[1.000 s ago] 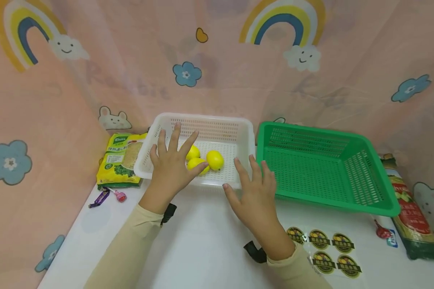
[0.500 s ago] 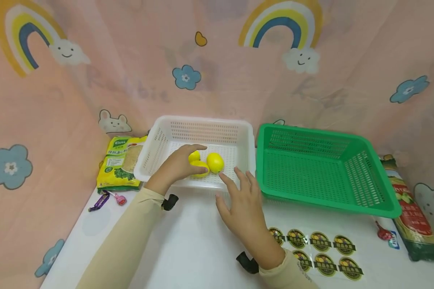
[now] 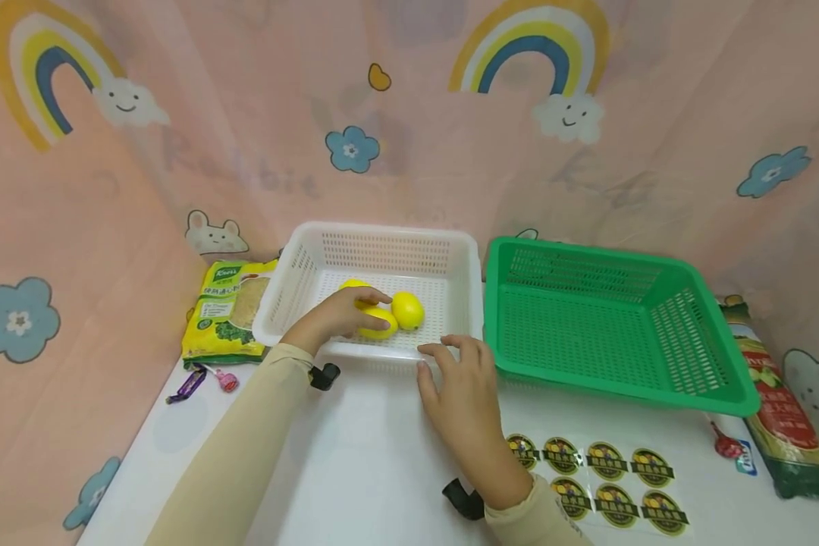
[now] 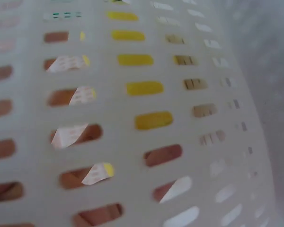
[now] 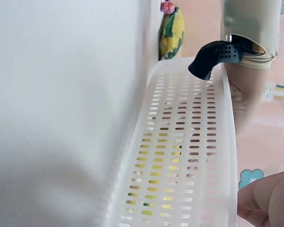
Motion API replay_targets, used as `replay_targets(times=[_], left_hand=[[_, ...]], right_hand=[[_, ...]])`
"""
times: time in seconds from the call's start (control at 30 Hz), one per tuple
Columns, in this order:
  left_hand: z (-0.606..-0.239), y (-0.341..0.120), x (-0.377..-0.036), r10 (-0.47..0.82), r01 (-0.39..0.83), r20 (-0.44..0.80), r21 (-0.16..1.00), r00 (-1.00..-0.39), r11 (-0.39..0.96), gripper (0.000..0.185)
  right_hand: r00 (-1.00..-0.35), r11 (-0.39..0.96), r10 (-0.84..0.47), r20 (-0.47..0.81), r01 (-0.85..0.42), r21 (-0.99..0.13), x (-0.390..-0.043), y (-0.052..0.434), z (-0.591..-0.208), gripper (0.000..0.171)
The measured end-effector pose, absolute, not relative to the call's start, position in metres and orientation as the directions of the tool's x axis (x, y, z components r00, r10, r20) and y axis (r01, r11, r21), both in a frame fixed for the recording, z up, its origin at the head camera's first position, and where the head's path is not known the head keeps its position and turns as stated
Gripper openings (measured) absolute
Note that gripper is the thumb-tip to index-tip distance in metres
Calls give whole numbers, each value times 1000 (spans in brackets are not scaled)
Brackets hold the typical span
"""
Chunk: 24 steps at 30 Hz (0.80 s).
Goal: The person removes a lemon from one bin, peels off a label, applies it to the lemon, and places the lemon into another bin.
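at nine o'clock on the white table [image 3: 355,462], a yellow-green food packet [image 3: 227,309] is lying flat, with two wrapped candies [image 3: 205,377] just in front of it. just to its right, a white basket [image 3: 293,284] is sitting at about eleven o'clock, holding three lemons [image 3: 407,309] bunched together on its floor. the left hand [image 3: 337,315] is reaching over the near rim into the basket, its fingers curling over the nearest lemon [image 3: 377,322] and grasping it; the one behind is mostly hidden by the hand. in the left wrist view only the slotted basket wall [image 4: 132,118] is showing, yellow and skin tones glimpsed through the slots. the right hand [image 3: 460,379] is resting at six o'clock of the basket, fingers relaxed and slightly bent, fingertips touching the near rim, gripping nothing. to the right, at one o'clock, a green basket [image 3: 717,387] is standing just beside the white one. at four o'clock a sheet of round stickers [image 3: 604,481] is lying on the table, and at three o'clock a long green-and-red packet [image 3: 788,425] is lying along the edge with a small red candy [image 3: 723,444] beside it.
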State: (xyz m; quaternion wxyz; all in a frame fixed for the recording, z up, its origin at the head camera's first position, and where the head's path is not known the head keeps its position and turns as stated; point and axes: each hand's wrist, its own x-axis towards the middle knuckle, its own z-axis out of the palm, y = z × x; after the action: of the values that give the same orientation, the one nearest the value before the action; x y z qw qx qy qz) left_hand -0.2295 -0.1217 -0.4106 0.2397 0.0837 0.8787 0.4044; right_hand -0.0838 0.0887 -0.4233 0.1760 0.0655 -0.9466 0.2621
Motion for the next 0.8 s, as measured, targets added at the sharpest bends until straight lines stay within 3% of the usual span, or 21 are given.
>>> replay_targets(times=[0.2,0.37,0.63,0.8], left_hand=[[-414,-121,-233,321,-124,-430,739,-844,663,48],[-417,-122,-235,326,-106,-415,740,-849,664,46],[-419,-121,-237,335,50,-249,732,-909,679,43],[-417,-122,-236,301,87,-145,763,-943,640,44]], right_hand=[[-941,865,-3,337,-172,-472,-85,88,-421,15],[-943,872,-4,334,-167,-461,-86,89,-420,14],[-927,883,-39,373,-207,-422,-89,93,-415,13],[-935,881,-33,352,-193,-432,-89,92,-414,13]])
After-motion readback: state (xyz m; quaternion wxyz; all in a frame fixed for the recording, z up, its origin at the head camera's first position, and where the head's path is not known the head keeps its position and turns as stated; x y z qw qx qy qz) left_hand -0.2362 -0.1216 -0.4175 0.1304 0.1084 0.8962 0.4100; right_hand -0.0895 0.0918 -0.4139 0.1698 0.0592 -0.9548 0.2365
